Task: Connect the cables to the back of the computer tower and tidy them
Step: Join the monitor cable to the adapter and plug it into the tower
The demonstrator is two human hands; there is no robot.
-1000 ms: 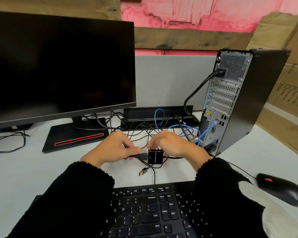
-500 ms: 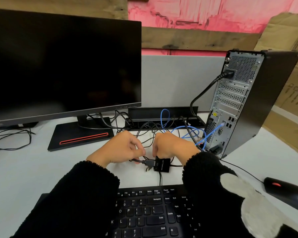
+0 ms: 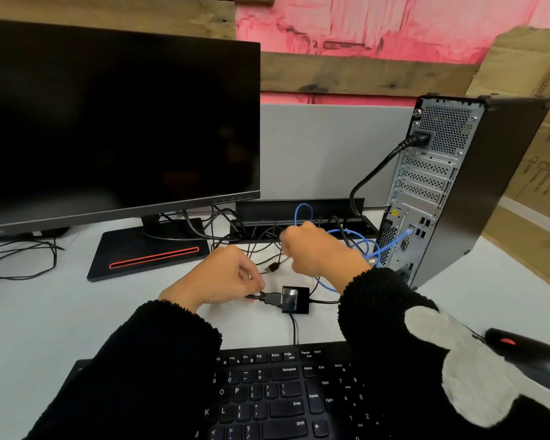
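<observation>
White table [image 3: 45, 312] carried everything. Big black monitor [image 3: 118, 122] stood at left, screen dark, on a flat black base with a red stripe [image 3: 153, 257]. Computer tower [image 3: 464, 185] stood upright at right with its back panel turned toward the person; thick black power cable [image 3: 372, 176] was plugged in near the top of that panel and ran down toward a black cable tray [image 3: 299, 211] at the table's rear edge. Blue network cable [image 3: 391, 244] was plugged into a lower port on the tower and looped on the table behind the right hand. Black keyboard [image 3: 283, 392] lay at the near edge, black mouse [image 3: 534, 357] with a red wheel at its right. Loose thin black cables [image 3: 19, 258] lay at far left, a tangle more between monitor base and tray. Both arms in black fuzzy sleeves. Left hand [image 3: 223, 277] was curled, pinching a black plug [image 3: 267, 297] that sat at the left side of a small black adapter box [image 3: 295, 298] lying flat on the table just beyond the keyboard. Right hand [image 3: 318, 249] was raised above the table, fingers curled round thin black cables, blurred; a loose USB plug [image 3: 272, 267] hung just left of it, between the two hands.
</observation>
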